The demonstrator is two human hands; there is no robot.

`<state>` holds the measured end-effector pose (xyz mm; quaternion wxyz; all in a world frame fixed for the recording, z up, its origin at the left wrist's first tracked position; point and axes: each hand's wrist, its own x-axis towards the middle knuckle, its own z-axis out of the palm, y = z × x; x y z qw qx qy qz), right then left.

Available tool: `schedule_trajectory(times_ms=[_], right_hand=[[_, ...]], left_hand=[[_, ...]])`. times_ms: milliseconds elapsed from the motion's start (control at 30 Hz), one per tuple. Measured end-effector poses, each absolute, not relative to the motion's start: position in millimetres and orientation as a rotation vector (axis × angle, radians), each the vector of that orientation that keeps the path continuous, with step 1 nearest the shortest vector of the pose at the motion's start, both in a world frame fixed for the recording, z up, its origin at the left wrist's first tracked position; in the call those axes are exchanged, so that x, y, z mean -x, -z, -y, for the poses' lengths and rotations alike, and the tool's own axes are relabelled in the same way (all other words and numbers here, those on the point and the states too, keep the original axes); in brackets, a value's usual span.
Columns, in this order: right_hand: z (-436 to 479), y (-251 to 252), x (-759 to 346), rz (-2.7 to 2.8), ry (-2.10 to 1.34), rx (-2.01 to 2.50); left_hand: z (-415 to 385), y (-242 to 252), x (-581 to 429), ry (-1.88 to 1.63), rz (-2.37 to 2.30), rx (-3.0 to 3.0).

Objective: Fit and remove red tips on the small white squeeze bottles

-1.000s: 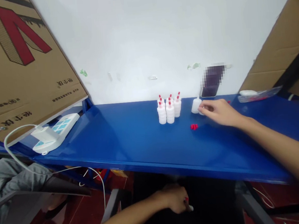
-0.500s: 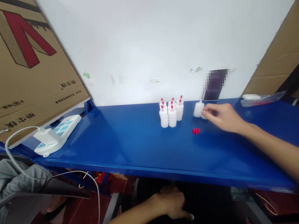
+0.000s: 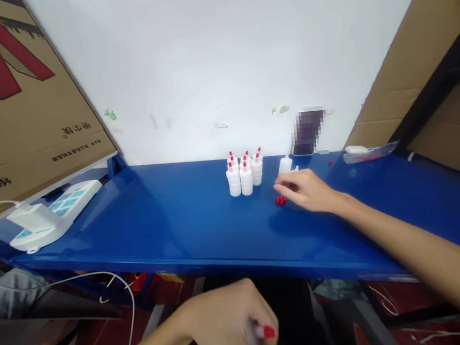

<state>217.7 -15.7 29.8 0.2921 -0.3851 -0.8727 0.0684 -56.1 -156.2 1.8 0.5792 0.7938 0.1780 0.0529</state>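
My left hand [image 3: 227, 323], low in front of the table edge, is closed around a small white squeeze bottle with a red tip cap [image 3: 269, 332]. Only its spout end shows, blurred; the fingers hide the rest. Over the blue table, my right hand [image 3: 304, 190] hovers beside a small cluster of red caps [image 3: 281, 201]. Its thumb and index finger are curled and slightly apart, with nothing visible between them. Just behind that hand stands a white bottle without a red cap [image 3: 284, 165], and another is partly hidden. To the left, several red-capped white bottles [image 3: 246, 181] stand grouped upright.
A phone [image 3: 303, 149] leans on the white wall. A clear plastic bag [image 3: 373, 153] and a single red cap [image 3: 330, 162] lie at the right. A power strip [image 3: 62, 211] with a plugged-in cable sits at the left, beside a large cardboard box [image 3: 28, 125].
My right hand has moved from the uncapped bottles towards the red caps. My left hand has risen closer to the camera, turning the bottle's red tip into view. The view has shifted right.
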Motion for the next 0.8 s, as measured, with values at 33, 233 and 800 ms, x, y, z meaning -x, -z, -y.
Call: schedule_trajectory(times_ms=[33,233,800], right_hand=[[19.0,-29.9,-215.0,2.333,-0.180,0.979],[35.2,-28.4,-197.3,2.276,-0.085,0.749],[27.1,-24.6,-191.4,2.431,0.207,0.810]], left_hand=[[152.8,-12.7,58.4,-0.157,-0.553,-1.928],[74.2,-37.4,40.4,-0.560,-1.266,-2.542],[14.2,-1.9,3.5,-0.971,-0.922,-2.630]])
